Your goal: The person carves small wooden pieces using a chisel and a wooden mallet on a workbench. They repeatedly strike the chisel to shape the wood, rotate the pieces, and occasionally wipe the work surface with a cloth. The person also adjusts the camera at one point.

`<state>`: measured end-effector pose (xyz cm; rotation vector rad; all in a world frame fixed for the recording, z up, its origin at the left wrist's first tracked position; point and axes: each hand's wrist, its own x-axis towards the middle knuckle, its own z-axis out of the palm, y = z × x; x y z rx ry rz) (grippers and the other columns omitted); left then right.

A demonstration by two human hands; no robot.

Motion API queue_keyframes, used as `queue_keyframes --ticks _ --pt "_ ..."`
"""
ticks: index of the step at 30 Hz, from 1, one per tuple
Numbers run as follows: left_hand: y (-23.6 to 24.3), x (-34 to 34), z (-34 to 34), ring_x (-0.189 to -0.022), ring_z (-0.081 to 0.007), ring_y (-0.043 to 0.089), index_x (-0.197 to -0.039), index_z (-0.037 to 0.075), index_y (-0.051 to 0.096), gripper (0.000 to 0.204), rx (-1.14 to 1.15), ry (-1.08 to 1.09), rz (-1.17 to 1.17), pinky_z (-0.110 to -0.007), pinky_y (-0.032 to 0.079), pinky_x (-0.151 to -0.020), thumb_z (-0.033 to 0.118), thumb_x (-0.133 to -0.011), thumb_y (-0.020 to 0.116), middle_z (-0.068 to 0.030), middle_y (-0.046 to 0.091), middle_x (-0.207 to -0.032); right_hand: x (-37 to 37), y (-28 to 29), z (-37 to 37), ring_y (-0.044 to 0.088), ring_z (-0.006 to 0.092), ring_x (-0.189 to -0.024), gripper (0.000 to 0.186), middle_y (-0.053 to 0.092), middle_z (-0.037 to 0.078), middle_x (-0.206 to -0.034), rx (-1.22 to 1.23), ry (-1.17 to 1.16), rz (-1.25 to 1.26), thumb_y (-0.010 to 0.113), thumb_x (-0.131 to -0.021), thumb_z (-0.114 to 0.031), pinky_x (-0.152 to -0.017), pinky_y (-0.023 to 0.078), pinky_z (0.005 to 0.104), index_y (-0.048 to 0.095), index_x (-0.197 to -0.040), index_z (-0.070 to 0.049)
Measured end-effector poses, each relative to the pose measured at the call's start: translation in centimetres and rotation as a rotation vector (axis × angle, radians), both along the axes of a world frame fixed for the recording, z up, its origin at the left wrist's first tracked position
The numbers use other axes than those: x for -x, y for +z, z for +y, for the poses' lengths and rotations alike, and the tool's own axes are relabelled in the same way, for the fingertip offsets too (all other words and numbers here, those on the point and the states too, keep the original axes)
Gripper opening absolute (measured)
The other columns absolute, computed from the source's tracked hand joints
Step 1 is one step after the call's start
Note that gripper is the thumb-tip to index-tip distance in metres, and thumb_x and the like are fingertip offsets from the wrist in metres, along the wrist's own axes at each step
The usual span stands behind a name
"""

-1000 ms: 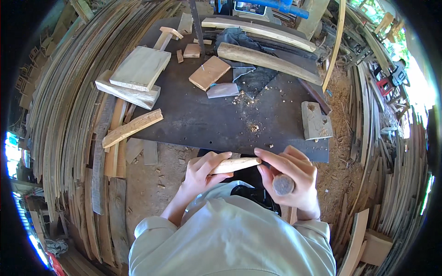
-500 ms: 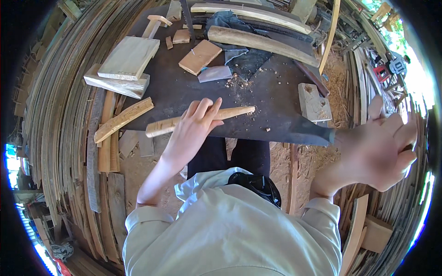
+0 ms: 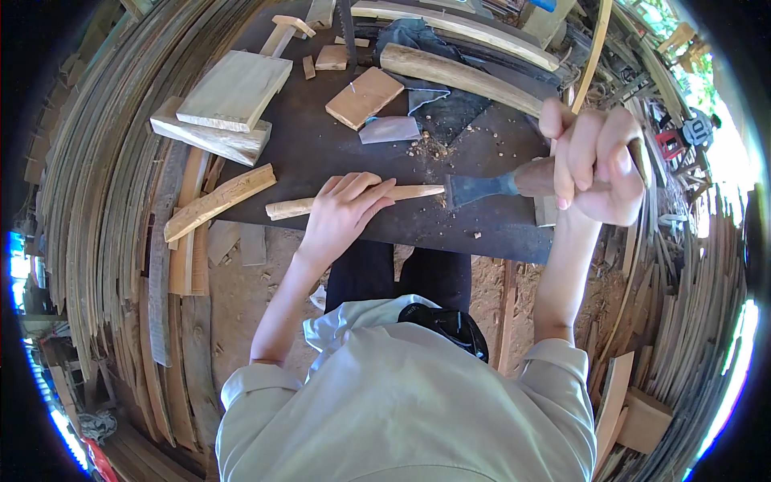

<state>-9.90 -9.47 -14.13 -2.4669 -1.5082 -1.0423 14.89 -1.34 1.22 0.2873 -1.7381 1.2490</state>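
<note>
Fingers curled over its middle, my left hand (image 3: 341,217) presses a slim tapered wooden stick (image 3: 419,191) against the dark bench. The narrow end of the stick points right. My right hand (image 3: 598,165) is wrapped round the wooden handle of a wide-bladed chisel (image 3: 480,188). Its flat grey-blue blade lies over the bench, the edge close by the stick's tip; I cannot tell whether they touch. Small wood chips (image 3: 434,148) are scattered just beyond the blade.
A brown wood block (image 3: 364,98) and a grey-purple block (image 3: 390,130) sit farther back, beside a dark cloth (image 3: 454,112). Stacked pale boards (image 3: 234,90) and a yellowish wood piece (image 3: 221,203) are at left. A long rounded timber (image 3: 458,76) lies behind.
My right hand has swung left and away from me, bringing the chisel blade near the stick's tip. My left hand keeps its hold, the stick shifted slightly and lying more level.
</note>
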Motion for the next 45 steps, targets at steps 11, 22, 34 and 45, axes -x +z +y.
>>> queue_keyframes --ticks 11,22,34,45 --pt "-0.5 -0.2 0.0 -0.079 -0.0151 0.059 -0.098 0.014 0.069 0.027 -0.081 0.031 -0.030 -0.031 0.047 -0.067 0.021 -0.072 0.071 0.0031 0.059 -0.087 1.0 -0.4 1.8 0.037 0.0088 -0.034 0.016 0.042 0.000 -0.056 0.055 0.024 -0.061 0.042 -0.091 -0.014 -0.078 0.033 0.0327 0.040 -0.076 -0.010" --pt "-0.9 0.1 0.2 -0.078 -0.0143 0.059 -0.100 0.016 0.069 0.030 -0.103 0.031 -0.015 -0.031 0.047 -0.065 0.022 -0.071 0.071 0.0041 0.060 -0.088 1.6 0.2 2.0 0.038 0.0072 -0.034 0.016 0.043 -0.001 -0.056 -0.002 0.039 -0.102 0.040 -0.093 -0.017 -0.068 0.030 0.0323 0.039 -0.077 -0.010" --pt "-0.9 0.1 0.3 -0.078 -0.0146 0.059 -0.100 0.015 0.069 0.030 -0.097 0.024 -0.032 -0.030 0.047 -0.066 0.022 -0.071 0.071 0.0036 0.060 -0.089 1.7 -0.2 2.6 0.037 0.0071 -0.034 0.016 0.043 0.000 -0.056 0.019 0.072 -0.092 0.040 -0.093 -0.017 -0.068 0.030 0.0313 0.040 -0.078 -0.010" --pt "-0.7 -0.2 0.2 -0.078 -0.0153 0.059 -0.095 0.014 0.068 0.024 -0.067 0.055 -0.012 -0.031 0.048 -0.067 0.023 -0.073 0.070 0.0032 0.060 -0.088 2.9 -3.7 2.5 0.036 0.0078 -0.034 0.024 0.043 -0.003 -0.050 0.164 -0.053 -0.142 0.051 -0.090 -0.024 -0.065 0.030 0.0300 0.037 -0.073 -0.014"
